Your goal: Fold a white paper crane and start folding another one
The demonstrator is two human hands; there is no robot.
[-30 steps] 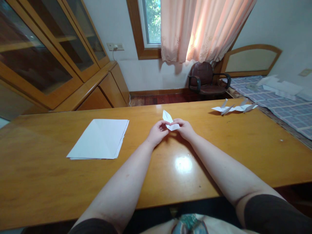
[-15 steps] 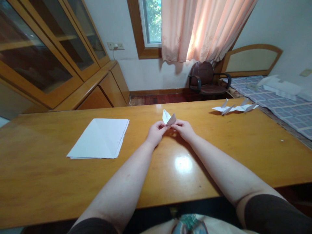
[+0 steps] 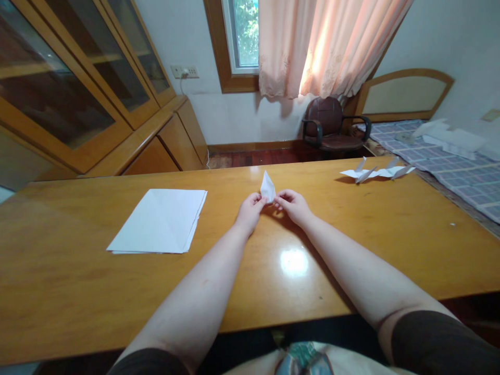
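Note:
A small piece of folded white paper (image 3: pixel 267 187) stands point upward between my hands, just above the table. My left hand (image 3: pixel 251 208) pinches its lower left side between thumb and fingers. On the lower right side, my right hand (image 3: pixel 292 204) holds the paper's edge with the fingertips, its fingers bent. The paper's bottom edge is partly hidden by my fingers. At the right back of the table are two folded paper cranes (image 3: pixel 375 173), close together with their wings spread.
A stack of white paper sheets (image 3: pixel 160 221) lies on the wooden table (image 3: pixel 70 291) at the left. Beyond the far edge are an office chair (image 3: pixel 332 125) and a bed with a checked cover (image 3: pixel 461 172). A glass-doored cabinet (image 3: pixel 117 130) stands at the left.
The folded paper's two points, spread apart before, now lie together as one upright narrow shape. My right fingers have shifted slightly at its side; my left hand has barely moved.

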